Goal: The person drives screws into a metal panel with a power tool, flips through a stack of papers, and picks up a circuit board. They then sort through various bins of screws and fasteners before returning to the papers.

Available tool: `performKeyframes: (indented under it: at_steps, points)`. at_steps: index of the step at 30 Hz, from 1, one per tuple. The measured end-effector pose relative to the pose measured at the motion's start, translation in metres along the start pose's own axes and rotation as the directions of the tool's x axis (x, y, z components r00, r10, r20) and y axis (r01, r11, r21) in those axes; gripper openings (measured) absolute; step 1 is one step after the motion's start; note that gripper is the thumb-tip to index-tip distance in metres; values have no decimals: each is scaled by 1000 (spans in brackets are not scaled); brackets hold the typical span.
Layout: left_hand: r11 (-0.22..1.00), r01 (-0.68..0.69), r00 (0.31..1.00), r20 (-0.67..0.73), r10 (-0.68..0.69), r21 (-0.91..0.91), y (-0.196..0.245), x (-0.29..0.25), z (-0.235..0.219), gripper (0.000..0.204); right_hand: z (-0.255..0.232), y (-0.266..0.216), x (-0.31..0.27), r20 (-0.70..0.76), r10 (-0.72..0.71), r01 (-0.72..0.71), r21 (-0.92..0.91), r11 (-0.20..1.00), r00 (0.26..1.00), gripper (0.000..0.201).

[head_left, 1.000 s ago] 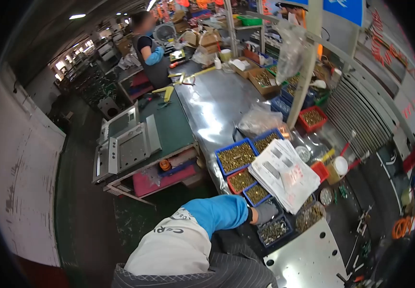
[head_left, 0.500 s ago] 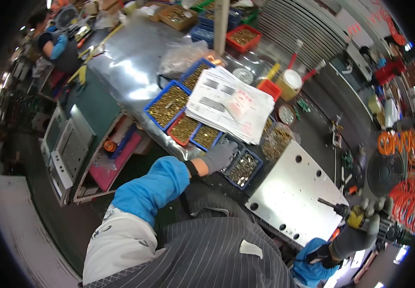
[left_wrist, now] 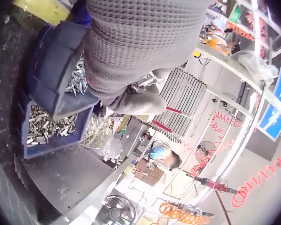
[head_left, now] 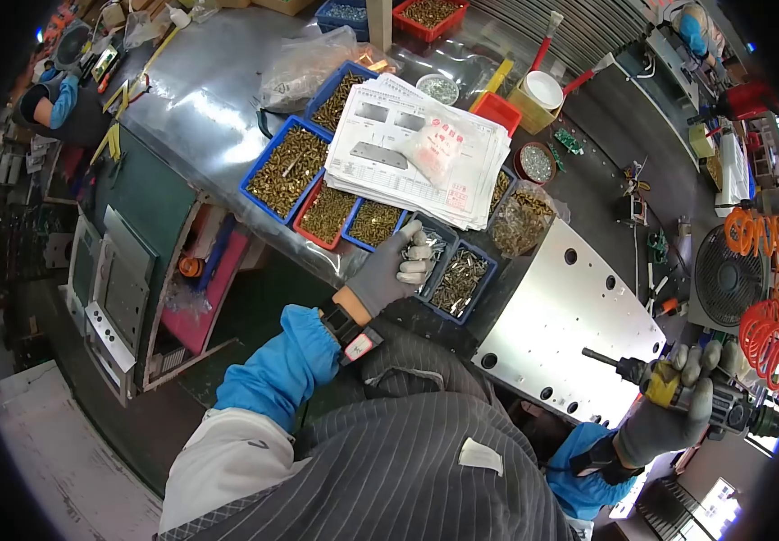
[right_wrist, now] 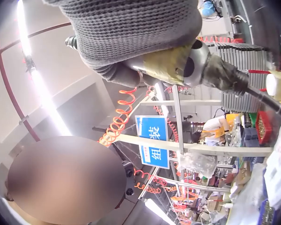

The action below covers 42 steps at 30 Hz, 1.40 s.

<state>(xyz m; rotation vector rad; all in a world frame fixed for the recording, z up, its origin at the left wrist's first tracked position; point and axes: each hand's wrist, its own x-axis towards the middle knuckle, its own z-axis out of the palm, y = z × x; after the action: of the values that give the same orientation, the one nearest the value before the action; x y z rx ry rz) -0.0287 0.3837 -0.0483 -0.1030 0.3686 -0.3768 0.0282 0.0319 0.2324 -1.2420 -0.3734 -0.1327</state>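
Observation:
My gloved left hand (head_left: 387, 273) is curled at the near edge of a dark bin of silver screws (head_left: 434, 250). In the left wrist view, bits of silver screws (left_wrist: 144, 83) show between the curled fingers of that hand (left_wrist: 140, 42). A second bin (head_left: 460, 284) of metal pieces stands alongside. My gloved right hand (head_left: 664, 424) grips a yellow-and-grey power driver (head_left: 661, 388), its bit pointing left above a flat metal panel with holes (head_left: 569, 311). The right wrist view shows this hand (right_wrist: 136, 33) wrapped round the driver (right_wrist: 166, 63).
Printed sheets (head_left: 362, 176) lie across the screw bins, with a small plastic bag (head_left: 434, 151) on top. A blue bin (head_left: 288, 171) and a red bin (head_left: 324, 216) hold brass-coloured screws. A fan (head_left: 730, 273) stands at the right; other people are in the background.
The left hand has drawn back from the dark bin, its fingers now curled. The right hand with the driver has come into view since the earliest frame. The head view has turned right and down.

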Motion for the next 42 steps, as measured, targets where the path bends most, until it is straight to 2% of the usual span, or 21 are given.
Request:
performKeyframes:
  at_steps: [1, 2, 4, 7, 10, 11, 12, 14, 16, 18, 20, 22, 24, 25, 26, 28, 32, 36, 38, 40, 42]
  points:
    - [987, 102, 973, 218, -73, -124, -3, 6, 1, 33, 5, -1, -2, -4, 9, -9, 7, 1000, 1000, 58]
    - [949, 224, 895, 432, -111, -220, -6, 12, 3, 35, 9, -1, -3, -9, 19, -19, 14, 1000, 1000, 58]
    - [942, 237, 869, 486, -96, -237, -15, 13, 28, 33, 12, 0, -6, -20, 11, -11, -10, 1000, 1000, 58]
    - [946, 227, 916, 380, -128, -230, -24, 16, 41, 38, 17, -1, -12, -87, -5, 1, -51, 999, 996, 59]
    - [971, 214, 903, 400, -155, -108, -33, 30, 32, 37, 17, -4, -16, -63, 33, -36, -43, 998, 997, 58]
    - [991, 128, 953, 283, -112, -39, -38, 28, 34, 38, 18, -3, -18, -69, 36, -39, -43, 998, 997, 58]
    - [990, 134, 954, 277, -118, -39, -39, 24, 44, 38, 18, -2, -21, -106, 22, -29, -68, 997, 994, 58]
    - [954, 107, 992, -100, -82, 281, -43, 17, 61, 36, 18, 0, -27, -149, 8, -23, -95, 995, 989, 57]
    - [946, 131, 991, -23, -130, 296, -47, 15, 53, 34, 16, 3, -32, -147, 16, -30, -95, 995, 989, 57]
    - [863, 170, 985, -88, -145, 476, -59, 10, 69, 35, 13, 2, -37, -117, 75, -80, -40, 996, 990, 57]
    - [821, 208, 978, -137, -159, 532, -72, 7, 83, 35, 12, 4, -39, -80, 25, -31, -69, 997, 996, 57]
    - [713, 295, 954, -240, -180, 636, -86, 7, 96, 36, -7, 7, -44, -132, -28, 24, -30, 999, 991, 55]
    - [769, 304, 952, -202, -228, 563, -97, 14, 90, 36, -26, 5, -49, -9, 45, -45, 63, 997, 999, 50]
    - [825, 295, 955, -149, -255, 482, -101, 18, 86, 37, -46, 9, -54, -19, 75, -72, 124, 990, 997, 46]
    - [870, 306, 951, -89, -294, 386, -108, 23, 87, 38, -13, 3, -56, -172, 104, -77, 159, 984, 980, 46]
    - [833, 302, 950, -78, -301, 463, -120, 31, 89, 39, -13, 7, -50, -188, -4, 19, 78, 997, 982, 44]
    - [695, 357, 934, -231, -272, 624, -142, 38, 104, 38, -31, 7, -54, -349, -108, 84, -83, 993, 931, 53]
    - [559, 407, 911, -274, -308, 723, -162, 47, 98, 42, -45, 10, -57, -329, -99, 97, -23, 995, 939, 55]
    - [556, 436, 899, -308, -312, 708, -179, 52, 91, 40, -54, 13, -62, -281, -109, 114, 0, 994, 954, 55]
    - [619, 437, 891, -222, -396, 653, -187, 55, 76, 42, -58, 8, -66, -293, -104, 100, -30, 995, 950, 54]
    - [566, 390, 919, -276, -280, 726, -198, 53, 85, 43, -58, 8, -72, -320, 1, 17, 53, 998, 947, 53]
